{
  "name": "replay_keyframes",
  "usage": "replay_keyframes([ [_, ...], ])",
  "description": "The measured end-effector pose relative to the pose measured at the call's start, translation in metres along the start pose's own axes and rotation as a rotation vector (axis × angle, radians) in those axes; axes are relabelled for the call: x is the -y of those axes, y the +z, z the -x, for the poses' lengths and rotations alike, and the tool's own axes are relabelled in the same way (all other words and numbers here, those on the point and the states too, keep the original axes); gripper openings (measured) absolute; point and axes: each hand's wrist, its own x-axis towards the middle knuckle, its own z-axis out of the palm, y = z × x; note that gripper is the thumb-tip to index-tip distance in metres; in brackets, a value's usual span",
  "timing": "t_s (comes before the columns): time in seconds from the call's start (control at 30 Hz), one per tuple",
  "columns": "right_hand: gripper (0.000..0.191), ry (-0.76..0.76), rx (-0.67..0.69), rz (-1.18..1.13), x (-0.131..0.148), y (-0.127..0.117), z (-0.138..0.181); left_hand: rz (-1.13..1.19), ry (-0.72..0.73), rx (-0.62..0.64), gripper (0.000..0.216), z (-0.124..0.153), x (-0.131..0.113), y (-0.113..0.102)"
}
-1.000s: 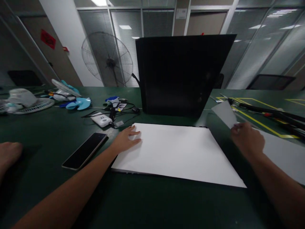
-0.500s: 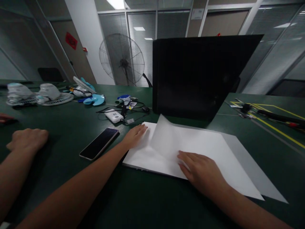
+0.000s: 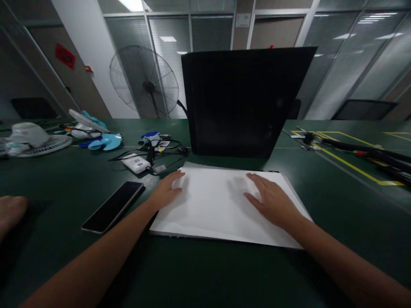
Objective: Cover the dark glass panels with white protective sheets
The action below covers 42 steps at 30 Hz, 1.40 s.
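Note:
A stack of white paper sheets (image 3: 212, 209) lies flat on the green table in front of me, its top sheet smooth. My left hand (image 3: 167, 190) is at the left edge of the stack, fingers apart and thumb over the paper. Above the right part of the sheet is my right hand (image 3: 268, 199), its fingers stretched out and apart. Neither hand grips anything. Whether the right fingertips touch the paper I cannot tell. Left of the stack lies a dark-screened phone (image 3: 113, 207).
Behind the paper stands a large black panel (image 3: 237, 102). A white device (image 3: 136, 163) with cables lies back left, near white fan parts (image 3: 30, 139) and blue fan blades (image 3: 105, 142). Black rods (image 3: 362, 149) lie at right. Another person's hand (image 3: 11, 211) rests at far left.
The lifted, curled sheet now lies flat, and the sheets line up more closely at the right. My right hand has let go of the paper and opened. The view has shifted right.

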Motion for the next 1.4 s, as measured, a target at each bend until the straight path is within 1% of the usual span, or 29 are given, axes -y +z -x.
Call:
replay_keyframes([
  [0.07, 0.073, 0.205, -0.012, 0.077, -0.038, 0.005, -0.005, 0.011, -0.001, -0.006, 0.070, 0.000, -0.004, -0.002],
  [0.1, 0.074, 0.275, -0.008, 0.093, -0.056, 0.006, -0.006, 0.016, -0.004, -0.005, 0.069, 0.000, -0.005, -0.003],
  [0.17, 0.073, 0.357, 0.022, 0.099, -0.084, 0.007, -0.005, 0.020, -0.012, 0.011, 0.065, 0.000, -0.008, -0.005],
  [0.23, 0.068, 0.389, 0.065, 0.094, -0.101, 0.006, -0.003, 0.012, -0.009, 0.035, 0.060, -0.001, -0.009, -0.005],
  [0.33, 0.065, 0.397, 0.111, 0.099, -0.104, 0.004, -0.002, 0.003, 0.005, 0.022, 0.051, -0.003, -0.009, -0.005],
  [0.5, 0.061, 0.406, 0.180, 0.141, -0.084, 0.002, -0.002, 0.006, -0.020, -0.012, 0.045, -0.004, -0.008, -0.003],
  [0.57, 0.063, 0.410, 0.197, 0.165, -0.078, 0.002, -0.002, -0.011, -0.025, -0.015, 0.042, -0.003, -0.008, -0.002],
  [0.63, 0.067, 0.386, 0.186, 0.193, -0.071, 0.001, -0.001, -0.030, -0.019, -0.024, 0.039, -0.002, -0.008, -0.002],
  [0.7, 0.069, 0.324, 0.157, 0.217, -0.059, -0.001, 0.000, -0.044, -0.008, -0.039, 0.039, 0.000, -0.007, -0.001],
  [0.73, 0.070, 0.249, 0.144, 0.207, -0.050, -0.003, 0.001, -0.049, -0.006, -0.049, 0.039, 0.001, -0.007, -0.001],
  [0.8, 0.072, 0.008, 0.146, 0.111, -0.025, -0.009, 0.004, -0.059, -0.006, -0.060, 0.039, 0.003, -0.008, -0.001],
  [0.87, 0.076, -0.269, 0.203, -0.052, 0.003, -0.015, 0.010, -0.071, -0.009, -0.063, 0.039, 0.005, -0.010, -0.002],
  [0.9, 0.082, -0.375, 0.246, -0.130, 0.017, -0.017, 0.013, -0.077, -0.011, -0.065, 0.038, 0.006, -0.011, -0.003],
  [0.93, 0.088, -0.440, 0.294, -0.190, 0.030, -0.019, 0.017, -0.081, -0.015, -0.068, 0.037, 0.007, -0.012, -0.003],
  [0.97, 0.093, -0.475, 0.339, -0.229, 0.040, -0.019, 0.020, -0.083, -0.019, -0.071, 0.037, 0.008, -0.012, -0.003],
  [1.0, 0.094, -0.490, 0.369, -0.251, 0.048, -0.019, 0.023, -0.084, -0.023, -0.075, 0.037, 0.008, -0.012, -0.003],
  [1.07, 0.090, -0.493, 0.381, -0.259, 0.058, -0.017, 0.027, -0.079, -0.024, -0.078, 0.037, 0.008, -0.011, -0.003],
  [1.13, 0.081, -0.500, 0.331, -0.240, 0.061, -0.015, 0.028, -0.080, -0.015, -0.079, 0.037, 0.008, -0.009, -0.002],
  [1.23, 0.066, -0.595, 0.170, -0.182, 0.064, -0.015, 0.029, -0.097, 0.000, -0.073, 0.037, 0.007, -0.006, 0.000],
  [1.3, 0.050, -0.703, 0.020, -0.135, 0.068, -0.018, 0.030, -0.102, -0.002, -0.068, 0.036, 0.005, -0.006, -0.001],
  [1.4, 0.026, -0.888, -0.245, -0.082, 0.075, -0.026, 0.032, -0.055, -0.031, -0.061, 0.034, 0.003, -0.007, -0.004],
])
